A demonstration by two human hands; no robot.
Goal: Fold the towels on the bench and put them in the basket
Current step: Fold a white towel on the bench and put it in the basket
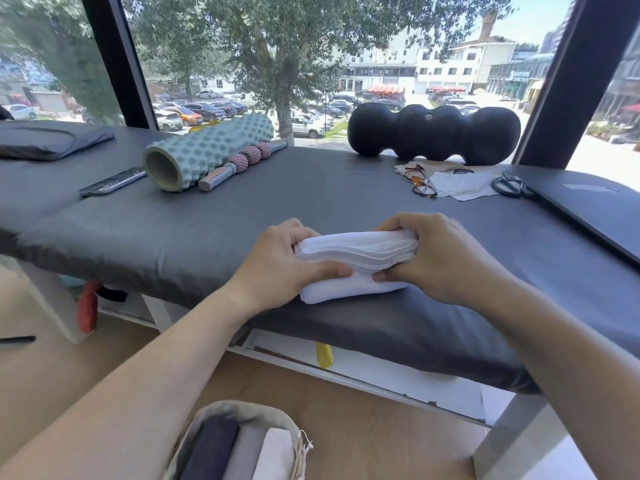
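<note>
We hold the folded white towel (353, 261) with both hands. Our left hand (280, 261) curls round its left end and our right hand (433, 258) curls round its right end, thumbs on the near side and fingers over the top. The towel sits on the dark bench (194, 237), close to the near edge. Down below our hold, on the floor, is the basket (242, 410). In it three folded towels stand side by side: a dark blue one (211, 448), a grey one (246, 452) and a white one (275, 455).
</note>
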